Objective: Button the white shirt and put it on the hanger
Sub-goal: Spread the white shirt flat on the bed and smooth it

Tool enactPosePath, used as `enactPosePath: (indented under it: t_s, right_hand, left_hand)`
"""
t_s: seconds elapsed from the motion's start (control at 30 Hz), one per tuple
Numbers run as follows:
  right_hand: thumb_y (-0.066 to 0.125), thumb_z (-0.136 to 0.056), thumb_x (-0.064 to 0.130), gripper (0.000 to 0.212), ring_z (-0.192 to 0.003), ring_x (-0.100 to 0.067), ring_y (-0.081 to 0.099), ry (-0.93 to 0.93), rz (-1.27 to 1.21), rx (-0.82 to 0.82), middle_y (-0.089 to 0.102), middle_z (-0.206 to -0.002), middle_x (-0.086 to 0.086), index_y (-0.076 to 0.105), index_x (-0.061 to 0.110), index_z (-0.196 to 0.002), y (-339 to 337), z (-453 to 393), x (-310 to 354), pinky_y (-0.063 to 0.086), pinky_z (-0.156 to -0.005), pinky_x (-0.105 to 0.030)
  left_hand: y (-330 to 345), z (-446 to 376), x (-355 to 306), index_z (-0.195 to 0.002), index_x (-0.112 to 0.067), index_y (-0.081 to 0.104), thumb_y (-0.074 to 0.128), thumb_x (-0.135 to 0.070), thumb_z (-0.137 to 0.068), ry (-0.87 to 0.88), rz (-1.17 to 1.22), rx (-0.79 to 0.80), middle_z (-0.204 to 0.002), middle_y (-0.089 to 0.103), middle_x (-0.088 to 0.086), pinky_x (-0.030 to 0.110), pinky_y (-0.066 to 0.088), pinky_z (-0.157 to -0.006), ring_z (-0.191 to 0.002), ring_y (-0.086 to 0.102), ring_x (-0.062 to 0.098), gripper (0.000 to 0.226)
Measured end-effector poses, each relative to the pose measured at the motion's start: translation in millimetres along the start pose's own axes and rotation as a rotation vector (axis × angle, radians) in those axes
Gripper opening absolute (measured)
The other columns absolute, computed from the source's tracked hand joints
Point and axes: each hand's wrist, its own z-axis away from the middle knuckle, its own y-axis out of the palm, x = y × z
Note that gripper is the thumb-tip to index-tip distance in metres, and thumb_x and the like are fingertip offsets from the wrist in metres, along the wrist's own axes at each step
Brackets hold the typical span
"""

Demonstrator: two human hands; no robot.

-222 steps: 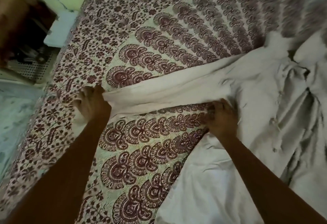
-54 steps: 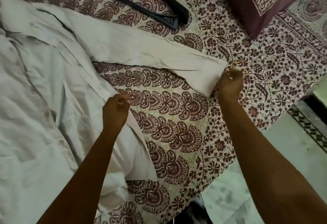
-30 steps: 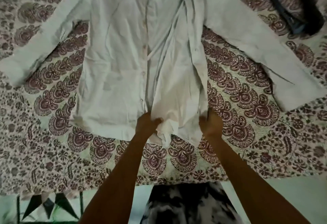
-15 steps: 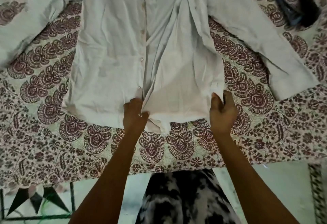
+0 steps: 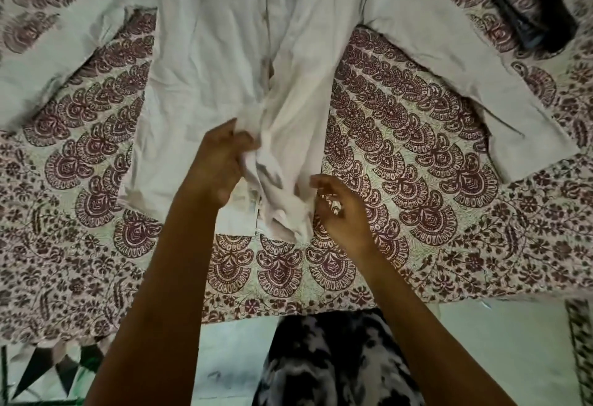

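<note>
The white shirt (image 5: 205,62) lies face up on the patterned bedspread, sleeves spread to both sides, its front open down the middle. My left hand (image 5: 218,165) grips the bunched bottom of the left front panel near the hem. My right hand (image 5: 340,210) sits at the lower edge of the right front panel, fingers curled and touching the crumpled cloth; whether it pinches it is unclear. A black hanger (image 5: 526,14) rests on the bed at the top right, beyond the right sleeve.
The maroon-printed bedspread (image 5: 417,181) covers the bed, whose near edge runs across the lower part of the view. Below it is a pale tiled floor (image 5: 497,357) and my black-and-white patterned clothing (image 5: 333,364).
Both hands have drawn together at the hem. The right front panel, flat half a second ago, is now gathered and crumpled between them. The left hand has lifted the left panel's edge.
</note>
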Motion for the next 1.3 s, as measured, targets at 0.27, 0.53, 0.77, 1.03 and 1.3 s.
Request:
enactPosePath:
  t_s: [0.27, 0.53, 0.77, 1.03, 1.3]
  right_hand:
    - [0.057, -0.066, 0.067, 0.079, -0.114, -0.02, 0.053, 0.053, 0.405, -0.023, 0.061, -0.12, -0.011, 0.056, 0.008, -0.118, 66.0, -0.9, -28.1, 0.044, -0.098, -0.025]
    - [0.037, -0.096, 0.013, 0.015, -0.071, -0.008, 0.06, 0.306, -0.683, -0.904, 0.055, -0.082, -0.001, 0.044, 0.018, -0.083, 1.4, -25.7, -20.1, 0.049, -0.055, -0.021]
    - [0.053, -0.084, 0.011, 0.031, -0.093, -0.029, 0.058, 0.557, 0.061, -0.717, 0.056, -0.1, -0.011, 0.046, -0.001, -0.111, -47.3, 21.6, -80.6, 0.045, -0.076, -0.032]
    - [0.064, -0.076, 0.024, 0.052, -0.11, -0.033, 0.053, -0.042, 1.079, -0.173, 0.052, -0.124, -0.016, 0.048, 0.014, -0.125, -33.5, 26.7, -90.8, 0.045, -0.092, -0.046]
    - [0.054, -0.065, -0.013, 0.044, -0.071, -0.028, 0.059, 0.066, 0.539, -0.626, 0.06, -0.095, -0.021, 0.045, -0.001, -0.106, -46.7, 10.6, -57.7, 0.037, -0.055, -0.019]
  left_hand:
    - [30.1, 18.0, -36.5, -0.091, -0.005, 0.071, 0.039, -0.016, -0.075, 0.027, 0.55, 0.24, -0.088, 0.072, 0.008, 0.03, 0.056, -0.081, -0.089, 0.068, 0.02, 0.037]
    - [-27.5, 9.2, -8.0, -0.132, -0.009, 0.047, 0.071, -0.01, -0.073, -0.019, -0.637, -0.238, -0.117, 0.064, 0.008, 0.035, 0.051, -0.089, -0.112, 0.058, 0.029, 0.063]
    - [-39.5, -8.6, 66.0, -0.119, -0.01, 0.05, 0.061, -0.023, -0.078, -0.173, -1.233, -0.305, -0.114, 0.062, 0.019, 0.038, 0.046, -0.082, -0.101, 0.059, 0.037, 0.044]
    - [-31.9, -4.3, 105.0, -0.146, -0.017, 0.014, 0.067, -0.031, -0.081, -0.246, -1.1, -0.354, -0.135, 0.049, 0.017, 0.045, 0.041, -0.097, -0.116, 0.053, 0.038, 0.085]
    - [-36.7, -2.6, 86.8, -0.131, -0.015, 0.04, 0.06, -0.005, -0.077, -0.108, -1.172, -0.323, -0.116, 0.061, 0.017, 0.038, 0.046, -0.083, -0.104, 0.059, 0.036, 0.059]
